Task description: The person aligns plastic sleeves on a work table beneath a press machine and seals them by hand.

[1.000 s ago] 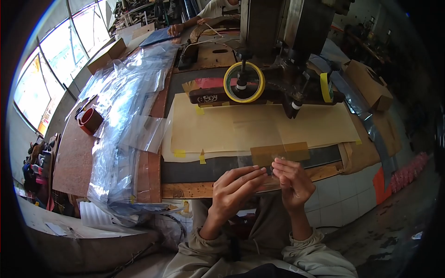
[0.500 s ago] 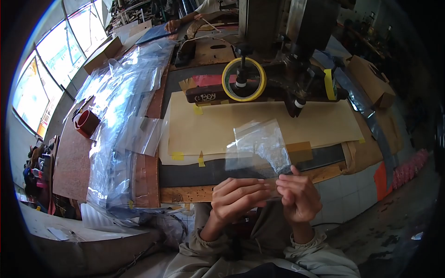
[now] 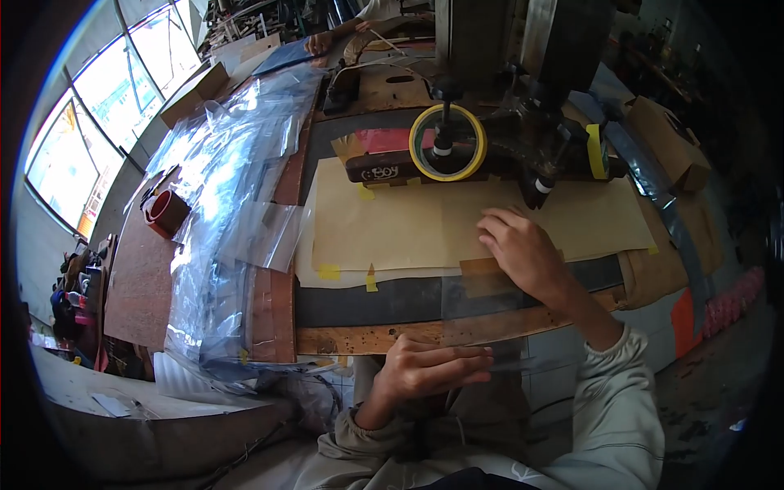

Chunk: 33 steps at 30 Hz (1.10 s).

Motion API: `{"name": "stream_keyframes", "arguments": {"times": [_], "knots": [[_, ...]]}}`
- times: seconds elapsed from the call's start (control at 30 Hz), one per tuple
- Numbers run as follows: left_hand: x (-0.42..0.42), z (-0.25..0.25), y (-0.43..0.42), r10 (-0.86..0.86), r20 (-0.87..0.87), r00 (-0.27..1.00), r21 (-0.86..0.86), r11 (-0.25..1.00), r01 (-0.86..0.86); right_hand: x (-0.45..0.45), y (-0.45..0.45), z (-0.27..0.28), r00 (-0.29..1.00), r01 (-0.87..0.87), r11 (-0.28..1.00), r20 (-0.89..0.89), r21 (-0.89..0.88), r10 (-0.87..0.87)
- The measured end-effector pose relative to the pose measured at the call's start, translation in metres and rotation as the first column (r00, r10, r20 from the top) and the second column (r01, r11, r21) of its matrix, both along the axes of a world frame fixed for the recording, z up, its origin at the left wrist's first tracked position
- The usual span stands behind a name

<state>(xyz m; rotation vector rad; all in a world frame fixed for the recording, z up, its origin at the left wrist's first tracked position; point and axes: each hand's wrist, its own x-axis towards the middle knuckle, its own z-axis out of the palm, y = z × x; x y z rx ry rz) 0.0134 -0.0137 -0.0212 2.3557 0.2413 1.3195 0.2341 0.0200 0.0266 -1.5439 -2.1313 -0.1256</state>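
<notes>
My left hand point(image 3: 433, 367) is closed on the near edge of a clear plastic bag point(image 3: 482, 314), just off the table's front edge. The bag is so transparent that only faint edges show. It stretches away from that hand over the wooden edge and the dark mat. My right hand point(image 3: 518, 249) lies farther out, above a cream paper sheet point(image 3: 376, 229). Its fingers are loosely bent and a little apart, over what seems to be the bag's far part. Whether they touch the plastic is unclear. A brown tape patch point(image 3: 482, 276) lies beside the right wrist.
A dark clamp bar point(image 3: 380, 170) carrying a yellow tape roll point(image 3: 414, 143) spans the back of the paper. Clear plastic bags point(image 3: 220, 212) are heaped at left, near a brown tape roll point(image 3: 166, 214). A cardboard box point(image 3: 665, 143) stands right. Another person's hand point(image 3: 318, 42) is far back.
My right hand has left the left hand's side and moved forward over the paper. The bag's bright glare is gone and it looks flatter. My left hand keeps hold near the front edge.
</notes>
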Motion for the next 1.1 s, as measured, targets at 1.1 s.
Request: {"name": "stream_keyframes", "arguments": {"times": [1.1], "knots": [[0.001,0.010,0.001,-0.112,-0.129,0.985,-0.030,0.994,0.110,-0.003,0.039,-0.013,0.999,-0.024,0.999,0.032,-0.028,0.024]]}}
